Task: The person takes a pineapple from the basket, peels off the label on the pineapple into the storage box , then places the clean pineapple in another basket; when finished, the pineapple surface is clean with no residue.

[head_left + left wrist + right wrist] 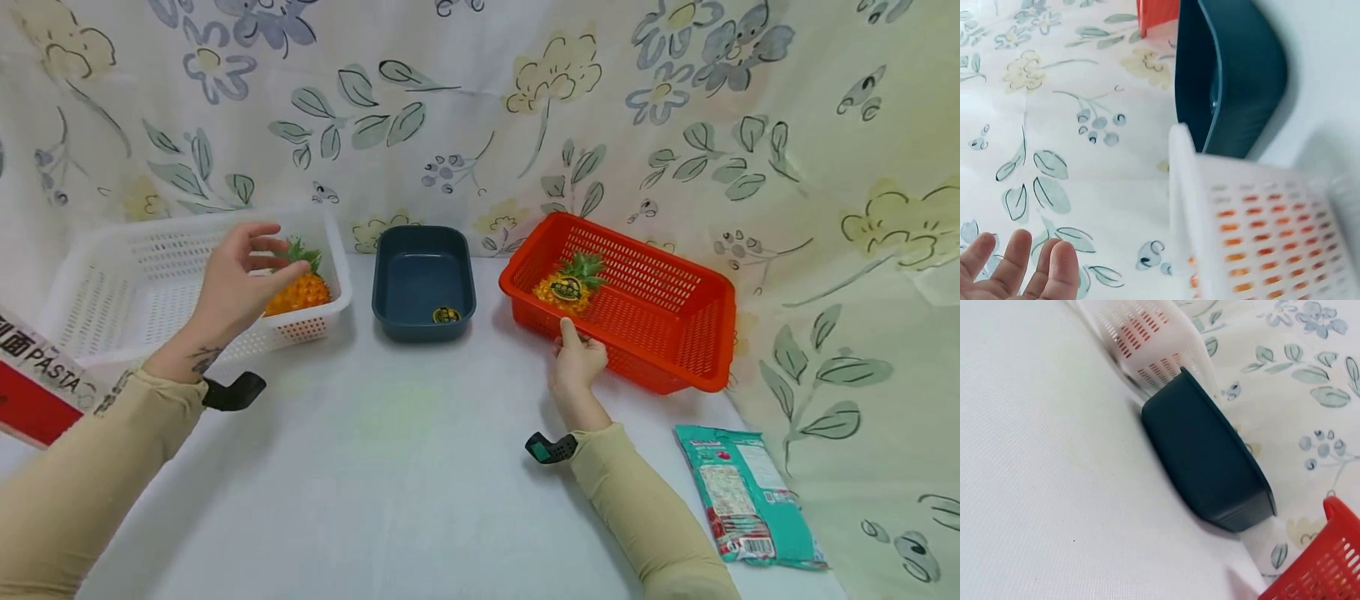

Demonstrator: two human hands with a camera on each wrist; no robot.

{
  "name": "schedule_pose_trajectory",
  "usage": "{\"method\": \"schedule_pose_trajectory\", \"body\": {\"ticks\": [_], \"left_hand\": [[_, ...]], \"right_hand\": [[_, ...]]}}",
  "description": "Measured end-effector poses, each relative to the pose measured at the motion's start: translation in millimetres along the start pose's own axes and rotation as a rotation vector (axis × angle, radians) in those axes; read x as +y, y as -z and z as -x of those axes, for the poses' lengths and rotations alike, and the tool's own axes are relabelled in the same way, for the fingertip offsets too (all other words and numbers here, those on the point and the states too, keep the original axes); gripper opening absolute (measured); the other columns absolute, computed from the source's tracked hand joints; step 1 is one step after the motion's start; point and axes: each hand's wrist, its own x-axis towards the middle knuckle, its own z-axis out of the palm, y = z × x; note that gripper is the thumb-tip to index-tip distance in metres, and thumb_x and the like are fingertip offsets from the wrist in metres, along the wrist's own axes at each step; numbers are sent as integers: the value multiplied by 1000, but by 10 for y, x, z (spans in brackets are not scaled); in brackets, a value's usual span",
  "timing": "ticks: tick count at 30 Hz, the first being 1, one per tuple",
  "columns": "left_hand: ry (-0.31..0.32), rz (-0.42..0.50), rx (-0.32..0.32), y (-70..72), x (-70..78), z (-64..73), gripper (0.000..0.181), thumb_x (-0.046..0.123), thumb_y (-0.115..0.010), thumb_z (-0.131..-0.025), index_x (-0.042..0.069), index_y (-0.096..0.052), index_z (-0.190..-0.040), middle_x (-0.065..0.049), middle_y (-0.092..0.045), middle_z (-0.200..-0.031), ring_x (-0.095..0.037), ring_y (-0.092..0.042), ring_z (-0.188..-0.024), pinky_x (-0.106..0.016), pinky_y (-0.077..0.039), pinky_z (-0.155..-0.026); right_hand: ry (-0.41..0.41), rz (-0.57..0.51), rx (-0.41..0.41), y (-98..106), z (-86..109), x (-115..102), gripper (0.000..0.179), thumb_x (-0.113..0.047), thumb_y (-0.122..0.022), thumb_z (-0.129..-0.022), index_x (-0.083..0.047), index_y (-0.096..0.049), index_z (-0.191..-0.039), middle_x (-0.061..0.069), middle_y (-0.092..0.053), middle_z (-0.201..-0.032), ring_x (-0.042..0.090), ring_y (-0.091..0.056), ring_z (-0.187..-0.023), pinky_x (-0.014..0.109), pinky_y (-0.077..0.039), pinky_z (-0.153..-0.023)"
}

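In the head view my left hand (pixel 243 275) is raised over the right end of a white basket (pixel 341 275), fingers bent loosely and apart from the thumb, nothing between them. Just beside it, partly covered by the hand, lies an orange pineapple (pixel 303 293) with green leaves. Its fingertips (pixel 1063 262) also show in the left wrist view. My right hand (pixel 579 362) grips the near rim of a red basket (pixel 660 321), thumb on top and fingers against the outer wall. Inside that basket lies another pineapple (pixel 564 287) bearing a dark round label.
Between the baskets stands a dark blue tub (pixel 422 329) with a small black-and-yellow label (pixel 446 315) inside. A turquoise packet (pixel 750 497) lies at the right edge of the white table (pixel 390 467). A red-and-white pasta box (pixel 41 387) is at far left; a floral cloth (pixel 465 108) hangs behind.
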Motion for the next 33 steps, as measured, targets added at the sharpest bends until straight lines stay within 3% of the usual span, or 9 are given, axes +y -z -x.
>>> {"method": "schedule_pose_trajectory", "body": {"ticks": [4, 8, 12, 15, 20, 23, 29, 33], "left_hand": [[-18, 90, 95, -93, -131, 224, 50, 21, -66, -85, 8, -45, -128, 7, -52, -103, 0, -51, -88, -8, -42, -70], [-4, 192, 177, -231, -275, 464, 40, 7, -67, -82, 13, -50, -118, 11, -52, -98, 2, -54, -83, -7, -45, -68], [98, 263, 220, -338, -420, 660, 33, 5, -67, -83, 14, -52, -111, 11, -53, -93, 3, -56, -78, -8, -48, -60], [234, 381, 189, -388, -545, 741, 25, 13, -67, -85, 14, -54, -106, 12, -56, -86, 2, -58, -73, -12, -50, -56], [433, 638, 168, -438, -745, 806, 22, 21, -68, -85, 15, -53, -100, 12, -61, -75, -1, -61, -63, -18, -51, -50], [490, 690, 213, -446, -831, 806, 28, 20, -68, -85, 13, -49, -103, 12, -63, -75, -3, -62, -60, -20, -51, -49], [589, 754, 391, -412, -947, 706, 40, 22, -74, -79, 17, -45, -105, 9, -64, -71, -5, -62, -55, -19, -49, -45], [580, 751, 512, -407, -1015, 643, 38, 22, -77, -76, 17, -47, -98, 10, -65, -68, -4, -61, -52, -17, -46, -42]], "right_hand": [[-4, 7, 2, 3, -4, 2, 18, -18, -71, -82, -10, -56, -80, -1, -55, -68, 14, -53, -58, 24, -50, -55], [-10, 17, -6, 8, -5, 6, 17, -20, -70, -82, -10, -56, -81, 0, -55, -70, 15, -54, -61, 25, -49, -58], [-15, 21, -11, 1, -3, 10, 18, -20, -71, -82, -11, -56, -83, 0, -54, -71, 17, -54, -63, 26, -50, -59], [-13, 12, 2, 1, -3, 14, 18, -20, -71, -82, -11, -56, -83, 1, -55, -69, 17, -54, -61, 25, -51, -58], [-3, 12, 14, 5, 3, 14, 18, -19, -71, -82, -10, -55, -81, 5, -55, -70, 16, -54, -57, 24, -51, -55], [-6, 19, 8, 10, 9, 9, 20, -20, -71, -82, -10, -53, -83, 7, -55, -73, 17, -55, -58, 23, -50, -55], [-4, 15, -7, 25, 16, 3, 21, -20, -70, -83, -10, -52, -82, 6, -57, -70, 15, -54, -54, 23, -49, -52], [5, 1, -22, 25, 12, 14, 21, -20, -70, -82, -9, -53, -79, 4, -56, -65, 12, -54, -50, 22, -48, -50]]}}
